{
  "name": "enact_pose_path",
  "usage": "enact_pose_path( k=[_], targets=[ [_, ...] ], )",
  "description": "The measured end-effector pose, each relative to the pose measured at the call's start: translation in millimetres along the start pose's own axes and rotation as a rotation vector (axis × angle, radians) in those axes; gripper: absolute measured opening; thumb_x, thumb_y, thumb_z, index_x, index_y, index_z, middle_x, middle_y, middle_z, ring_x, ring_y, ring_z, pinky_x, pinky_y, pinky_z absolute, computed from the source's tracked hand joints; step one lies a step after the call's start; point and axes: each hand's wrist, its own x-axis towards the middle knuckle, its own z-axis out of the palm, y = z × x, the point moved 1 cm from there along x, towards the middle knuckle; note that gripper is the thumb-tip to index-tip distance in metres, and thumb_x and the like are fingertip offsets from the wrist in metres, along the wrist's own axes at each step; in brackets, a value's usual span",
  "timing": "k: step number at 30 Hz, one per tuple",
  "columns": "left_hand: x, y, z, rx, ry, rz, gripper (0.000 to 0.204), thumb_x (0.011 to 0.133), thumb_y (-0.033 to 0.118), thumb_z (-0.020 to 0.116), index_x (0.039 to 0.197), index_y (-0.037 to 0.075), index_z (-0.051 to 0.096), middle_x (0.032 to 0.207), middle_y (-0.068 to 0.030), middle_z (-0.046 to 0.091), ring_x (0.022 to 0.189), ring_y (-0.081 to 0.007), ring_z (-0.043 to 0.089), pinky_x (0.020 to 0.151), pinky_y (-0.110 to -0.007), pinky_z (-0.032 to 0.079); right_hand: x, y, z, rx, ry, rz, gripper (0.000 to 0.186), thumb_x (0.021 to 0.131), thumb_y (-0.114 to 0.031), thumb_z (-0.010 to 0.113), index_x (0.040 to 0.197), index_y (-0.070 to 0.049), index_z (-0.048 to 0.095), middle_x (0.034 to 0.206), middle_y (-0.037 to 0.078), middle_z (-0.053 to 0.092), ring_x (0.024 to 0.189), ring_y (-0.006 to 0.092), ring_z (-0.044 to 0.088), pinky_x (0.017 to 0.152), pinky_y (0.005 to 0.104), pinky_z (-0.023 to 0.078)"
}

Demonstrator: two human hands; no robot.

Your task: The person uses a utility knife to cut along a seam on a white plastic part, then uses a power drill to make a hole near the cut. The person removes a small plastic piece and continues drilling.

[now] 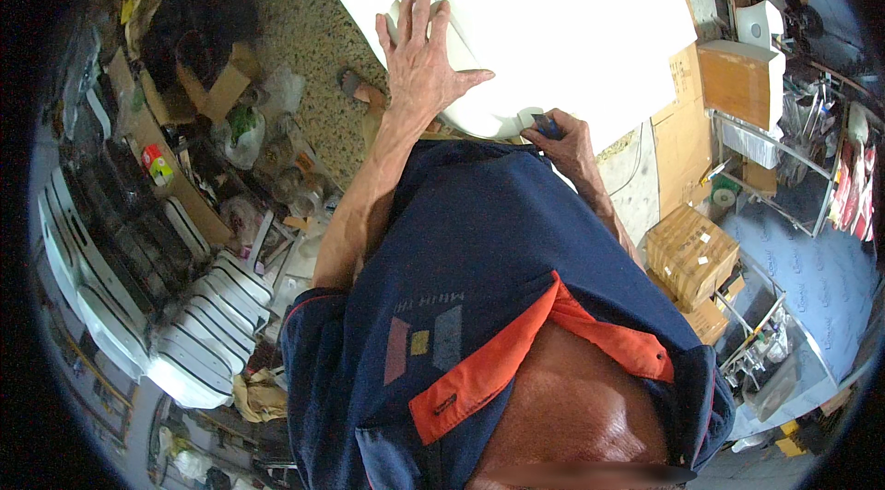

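Observation:
A large, glossy white panel (562,29) with a curved near edge lies in front of my body. It is so bright that little of its surface detail shows. My left hand (417,70) rests flat on its left side, fingers spread and thumb stretched out to the right. At the near edge, my right hand (573,147) is closed around a small blue-handled tool (548,127). A pale flat piece (528,116) shows beside the tool against the panel's rim; whether it belongs to the tool I cannot tell.
Stacked white slatted parts (207,329) stand at the left, near loose bags and torn cardboard (226,89) on the speckled floor (309,43). On the right are a taped carton (693,255), a brown-fronted box (737,82) and a metal rack (784,172).

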Motion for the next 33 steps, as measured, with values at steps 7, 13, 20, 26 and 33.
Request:
enact_pose_path(
  k=[7, 13, 20, 26, 33],
  targets=[
    [0.5, 2.1, -3.7, 0.012, 0.002, -0.005, 0.120, 0.059, 0.072, 0.090, 0.149, 0.003, 0.051, 0.165, -0.0163, 0.032, 0.156, -0.0397, 0.026, 0.123, -0.072, 0.014, 2.6, 6.7, 0.2, 0.009, 0.002, -0.041, 0.026, 0.085, -0.017, 0.088, 0.100, 0.001, 0.076, 0.079, 0.006, 0.074, 0.069, 0.0111, 0.062, 0.062, 0.0319, 0.052],
    [1.0, 2.3, -3.6, -0.028, 0.016, -0.006, 0.120, 0.058, 0.070, 0.091, 0.148, 0.000, 0.051, 0.164, -0.0170, 0.033, 0.155, -0.0415, 0.027, 0.122, -0.073, 0.013, 4.9, 11.3, 1.2, 0.032, -0.014, -0.025, 0.027, 0.085, -0.018, 0.089, 0.100, 0.000, 0.076, 0.079, 0.006, 0.075, 0.071, 0.0101, 0.063, 0.062, 0.0313, 0.053],
    [0.6, 0.0, 3.3, -0.042, 0.039, 0.005, 0.120, 0.058, 0.069, 0.091, 0.147, -0.001, 0.051, 0.165, -0.0185, 0.032, 0.155, -0.0437, 0.027, 0.122, -0.074, 0.014, 8.2, 11.4, -1.3, 0.033, -0.033, -0.049, 0.027, 0.086, -0.017, 0.088, 0.100, 0.001, 0.076, 0.082, 0.007, 0.077, 0.072, 0.0108, 0.066, 0.063, 0.0309, 0.055],
    [2.3, 2.4, -2.3, -0.011, 0.002, -0.008, 0.120, 0.058, 0.068, 0.092, 0.147, 0.000, 0.051, 0.165, -0.0181, 0.031, 0.155, -0.0433, 0.026, 0.123, -0.073, 0.013, 7.3, 4.1, -3.3, 0.012, -0.043, -0.050, 0.028, 0.087, -0.021, 0.088, 0.099, 0.002, 0.075, 0.081, 0.008, 0.076, 0.073, 0.0116, 0.066, 0.065, 0.0330, 0.055],
    [3.8, 6.4, -5.2, -0.023, -0.025, -0.061, 0.118, 0.058, 0.065, 0.093, 0.147, 0.001, 0.051, 0.164, -0.0173, 0.032, 0.155, -0.0428, 0.027, 0.123, -0.074, 0.014, 17.7, -45.0, -40.8, -0.017, -0.206, -0.133, 0.032, 0.097, -0.017, 0.076, 0.122, -0.001, 0.064, 0.089, 0.007, 0.068, 0.076, 0.0125, 0.062, 0.069, 0.0320, 0.055]
  ],
)
